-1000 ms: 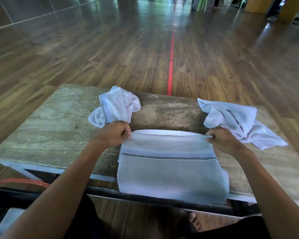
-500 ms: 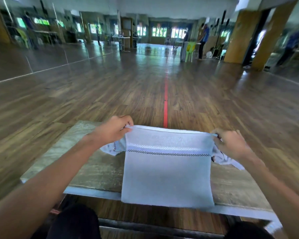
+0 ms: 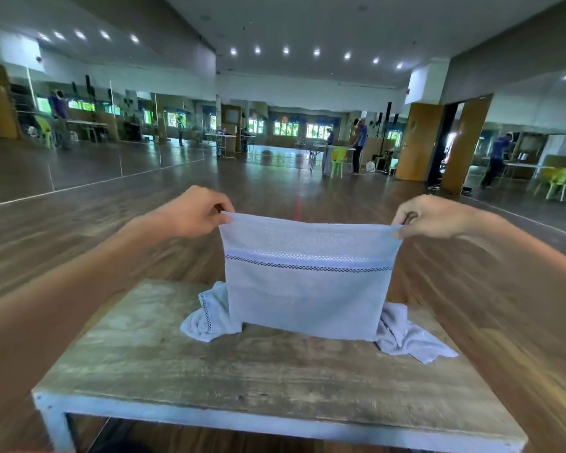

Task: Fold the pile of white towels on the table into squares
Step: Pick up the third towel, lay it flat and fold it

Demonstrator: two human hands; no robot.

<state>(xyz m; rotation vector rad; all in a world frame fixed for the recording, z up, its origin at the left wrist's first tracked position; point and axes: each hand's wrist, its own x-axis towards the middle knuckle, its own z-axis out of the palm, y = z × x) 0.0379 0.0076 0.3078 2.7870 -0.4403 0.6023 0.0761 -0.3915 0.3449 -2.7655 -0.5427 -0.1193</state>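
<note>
White towel [image 3: 307, 289] is held up in the air between both hands, over the far part of the wooden table [image 3: 242, 380]. Both bare arms reach forward, the hands level with each other and their backs turned up and outward. The left hand [image 3: 193, 212] pinches the towel's upper left corner between thumb and curled fingers. The right hand [image 3: 432, 217] pinches the upper right corner the same way. Between the two pinches the top edge runs taut with a slight sag in the middle. The cloth hangs flat as a broad rectangle facing the camera, wider than tall, its sides tapering slightly downward. A woven band crosses its upper half, with a dark checked line along the band's lower side. Its bottom edge is level and low over the tabletop; whether it touches the wood cannot be told. Behind it on the table, the left crumpled towel [image 3: 209, 317], with the same checked line, pokes out at one side. The right crumpled towel [image 3: 409, 341] spreads out at the other. Both are partly hidden by the hanging cloth.
</note>
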